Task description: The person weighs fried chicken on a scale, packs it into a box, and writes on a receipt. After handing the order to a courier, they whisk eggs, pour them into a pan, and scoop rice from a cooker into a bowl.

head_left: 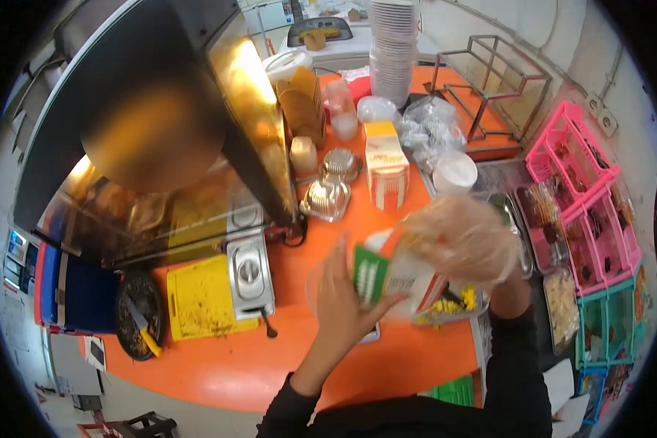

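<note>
Above the orange counter, my left hand [343, 296] is wrapped round the side of a white, green and red printed food box [409, 281]. My right hand [463, 237] wears a clear plastic glove and lies over the top of the same box; it is blurred and its fingertips are hard to make out. Just behind the box stands an orange and white carton [386, 166]. A tray of yellow pieces [456, 305] shows beneath and to the right of the box, partly covered by it.
At the left are a lit glass display case [175, 212], a yellow cutting board [208, 298], a steel container [250, 274] and a black pan with a knife [137, 310]. Stacked white bowls [393, 58] stand behind. Pink baskets [573, 157] line the right.
</note>
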The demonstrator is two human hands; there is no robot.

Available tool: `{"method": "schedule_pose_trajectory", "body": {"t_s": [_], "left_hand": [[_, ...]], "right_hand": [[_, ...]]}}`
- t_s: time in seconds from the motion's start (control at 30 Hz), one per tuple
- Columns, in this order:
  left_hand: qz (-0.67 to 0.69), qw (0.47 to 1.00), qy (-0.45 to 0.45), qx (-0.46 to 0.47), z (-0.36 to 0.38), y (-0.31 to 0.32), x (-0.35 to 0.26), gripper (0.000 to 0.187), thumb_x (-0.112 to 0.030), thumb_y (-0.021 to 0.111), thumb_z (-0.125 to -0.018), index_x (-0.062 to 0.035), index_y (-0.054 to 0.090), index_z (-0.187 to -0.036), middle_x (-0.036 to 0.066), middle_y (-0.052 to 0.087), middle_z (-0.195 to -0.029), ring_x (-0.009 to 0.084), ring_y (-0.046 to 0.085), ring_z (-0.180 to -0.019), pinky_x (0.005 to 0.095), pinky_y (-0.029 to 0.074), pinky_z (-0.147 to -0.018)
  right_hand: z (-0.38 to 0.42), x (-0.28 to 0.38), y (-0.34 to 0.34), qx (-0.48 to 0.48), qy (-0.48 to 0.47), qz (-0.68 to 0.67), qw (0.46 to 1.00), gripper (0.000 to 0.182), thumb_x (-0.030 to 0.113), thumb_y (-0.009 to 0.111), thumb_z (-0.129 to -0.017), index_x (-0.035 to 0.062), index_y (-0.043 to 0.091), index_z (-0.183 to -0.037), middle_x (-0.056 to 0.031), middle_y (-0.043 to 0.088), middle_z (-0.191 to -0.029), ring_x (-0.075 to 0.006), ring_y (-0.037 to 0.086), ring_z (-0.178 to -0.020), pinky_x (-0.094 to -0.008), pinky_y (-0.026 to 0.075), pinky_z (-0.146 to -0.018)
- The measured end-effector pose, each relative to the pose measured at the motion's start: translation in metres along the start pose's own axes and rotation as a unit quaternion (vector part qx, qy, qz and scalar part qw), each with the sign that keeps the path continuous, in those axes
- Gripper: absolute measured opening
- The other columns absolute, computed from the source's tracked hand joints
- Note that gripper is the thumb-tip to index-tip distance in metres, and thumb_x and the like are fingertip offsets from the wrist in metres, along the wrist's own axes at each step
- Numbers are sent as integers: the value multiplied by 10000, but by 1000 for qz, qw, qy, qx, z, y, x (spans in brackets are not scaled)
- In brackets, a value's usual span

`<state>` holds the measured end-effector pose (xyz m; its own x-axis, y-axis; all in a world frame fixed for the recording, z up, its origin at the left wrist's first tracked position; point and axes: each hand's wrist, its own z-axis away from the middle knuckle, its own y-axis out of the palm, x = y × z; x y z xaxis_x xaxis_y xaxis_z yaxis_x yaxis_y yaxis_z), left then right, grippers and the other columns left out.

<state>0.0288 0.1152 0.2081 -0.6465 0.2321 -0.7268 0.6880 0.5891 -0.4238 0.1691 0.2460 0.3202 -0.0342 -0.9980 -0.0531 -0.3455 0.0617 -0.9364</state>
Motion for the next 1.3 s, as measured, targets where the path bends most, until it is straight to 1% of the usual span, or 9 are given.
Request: {"method": "schedule_pose_trajectory", "body": {"t_s": [0.13, 0.23, 0.33, 0.53, 0.6, 0.73, 0.83, 1.0, 1.3], "left_hand": [[159, 930, -324, 71, 130, -60, 1, 604, -199, 742, -695, 13, 379, -1129, 197, 521, -1040, 272, 534, -975, 350, 431, -787], [97, 929, -355, -44, 217, -90, 21, 569, -132, 708, -726, 13, 361, -1153, 142, 518, -1081, 221, 519, -989, 326, 426, -811], [168, 825, -475, -254, 276, -112, 38, 574, -99, 676, -752, -1, 337, -1205, 115, 479, -1149, 216, 487, -1032, 323, 412, -856], [230, 774, -433, -400, 321, -116, 112, 561, -43, 612, -790, 5, 290, -1247, 135, 437, -1170, 231, 461, -1052, 345, 397, -902], [193, 797, -435, -373, 310, -114, 126, 566, -38, 667, -731, 25, 319, -1174, 141, 451, -1102, 225, 487, -988, 327, 418, -855], [155, 838, -382, -358, 307, -106, 144, 609, -29, 699, -693, 34, 325, -1170, 150, 478, -1070, 221, 496, -983, 315, 413, -840], [195, 831, -403, -330, 317, -104, 151, 563, -32, 673, -724, 45, 341, -1172, 150, 480, -1083, 213, 497, -989, 305, 399, -858], [170, 834, -398, -343, 346, -97, 168, 412, -62, 555, -826, 20, 352, -1175, 122, 466, -1081, 188, 465, -994, 299, 366, -876], [100, 772, -372, -506, 321, -122, 128, 400, 5, 359, -834, -3, 221, -1210, 158, 347, -1138, 228, 379, -1042, 326, 301, -919]], "right_hand": [[13, 85, 110, -18, 182, -399, 898, 191, 268, 588, -792, 87, 601, -853, -38, 548, -733, -163, 519, -646, -320, 432, -582], [45, 140, 184, -163, 485, -712, 481, 222, 302, 542, -841, 96, 556, -921, -22, 516, -719, -131, 490, -668, -331, 447, -588], [74, 156, 287, -320, 680, -481, 452, 298, 342, 552, -824, 103, 517, -998, -49, 512, -724, -156, 488, -613, -330, 461, -558], [60, 136, 297, -65, 707, -414, 570, 419, 413, 491, -805, 82, 460, -1060, -91, 568, -743, -255, 568, -671, -399, 447, -589], [64, 135, 301, -189, 690, -554, 425, 421, 392, 442, -844, 84, 432, -1131, -107, 581, -823, -285, 575, -721, -418, 466, -645], [107, 150, 297, -272, 637, -511, 509, 412, 283, 430, -859, 148, 395, -1247, -116, 584, -997, -241, 603, -644, -377, 504, -567], [116, 179, 228, 6, 628, -448, 636, 451, 239, 404, -868, 163, 315, -1303, -135, 572, -1030, -251, 583, -526, -365, 515, -519], [72, 265, 210, 87, 537, -626, 559, 521, 146, 405, -850, 175, 239, -1343, -164, 573, -983, -242, 559, -462, -315, 485, -443], [-32, 321, 224, -29, 332, -338, 880, 530, 97, 434, -814, 105, 258, -1314, -191, 599, -851, -302, 609, -679, -379, 474, -516]]}}
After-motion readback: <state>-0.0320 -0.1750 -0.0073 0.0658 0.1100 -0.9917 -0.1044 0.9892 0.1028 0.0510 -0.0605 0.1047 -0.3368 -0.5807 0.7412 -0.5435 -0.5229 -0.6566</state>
